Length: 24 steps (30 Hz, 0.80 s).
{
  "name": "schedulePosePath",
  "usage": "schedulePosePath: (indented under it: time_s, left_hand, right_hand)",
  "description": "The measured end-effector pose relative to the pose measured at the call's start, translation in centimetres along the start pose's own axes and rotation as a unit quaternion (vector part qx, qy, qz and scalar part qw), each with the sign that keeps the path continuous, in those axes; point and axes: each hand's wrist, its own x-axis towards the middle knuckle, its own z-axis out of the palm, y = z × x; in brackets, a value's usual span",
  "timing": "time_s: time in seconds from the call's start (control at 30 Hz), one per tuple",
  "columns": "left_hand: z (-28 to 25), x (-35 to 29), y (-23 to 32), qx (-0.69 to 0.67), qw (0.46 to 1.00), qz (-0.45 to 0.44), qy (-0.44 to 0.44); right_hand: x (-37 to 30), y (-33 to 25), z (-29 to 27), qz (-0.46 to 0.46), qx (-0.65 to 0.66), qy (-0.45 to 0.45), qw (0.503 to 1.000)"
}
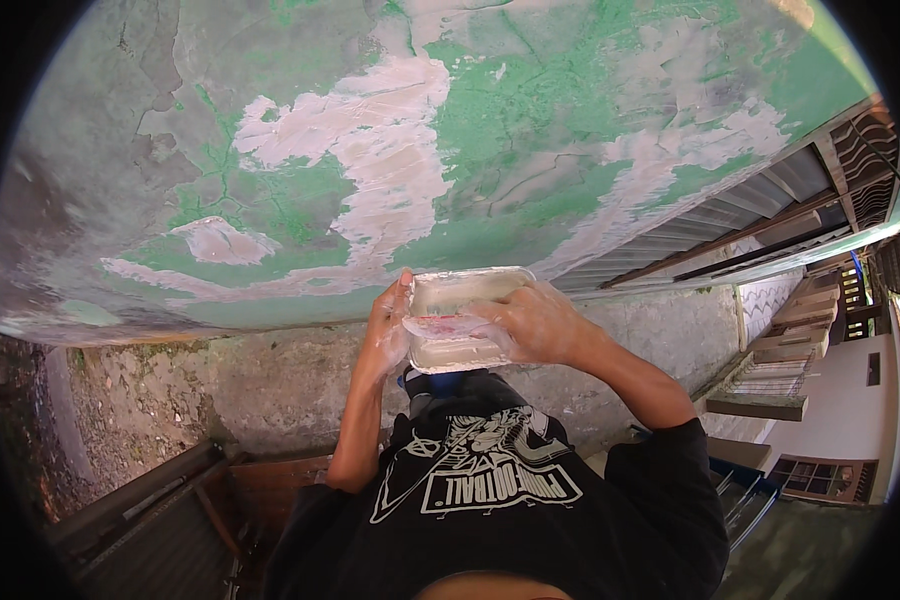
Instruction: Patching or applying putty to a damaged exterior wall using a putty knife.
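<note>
A shallow, pale rectangular tray (458, 291) with a paste-smeared rim is held in front of my chest. My left hand (390, 322) is closed round its left side, thumb up along the edge. Across the tray lies a flat scraper (444, 327), whitish with reddish marks and coated in paste. My right hand (538, 322) has its fingers closed on the scraper's right end, above the tray. White paste smears both hands. Just beyond them, the green wall (520, 120) carries rough patches of white filler (395, 150).
Below the painted wall runs a bare, rough concrete strip (270, 385). At the lower left are dark boards (140, 510). Corrugated roofing (710, 225) and a house front (850, 400) show on the right. Blue metal rails (755, 510) stand at my lower right.
</note>
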Motion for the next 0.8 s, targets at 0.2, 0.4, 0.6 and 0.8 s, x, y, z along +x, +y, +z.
schedulePosePath:
  time_s: [0.2, 0.4, 0.6, 0.8]
  left_hand:
    - [-0.5, 0.0, -0.7, 0.05, 0.996, 0.074, -0.017]
    - [-0.3, 0.1, -0.6, -0.043, 0.999, 0.003, -0.001]
    - [0.0, 0.1, -1.3, -0.015, 1.0, -0.001, 0.013]
    - [0.1, 0.3, -1.0, 0.012, 1.0, 0.022, 0.013]
  right_hand:
    - [1.0, -0.6, -2.6, 0.052, -0.004, 0.042, 0.998]
    - [0.4, -1.1, -0.4, 0.011, -0.04, 0.026, 0.999]
    - [0.2, -0.9, -0.6, 0.004, -0.034, 0.009, 0.999]
    - [-0.2, -0.9, -2.6, 0.056, -0.044, 0.069, 0.995]
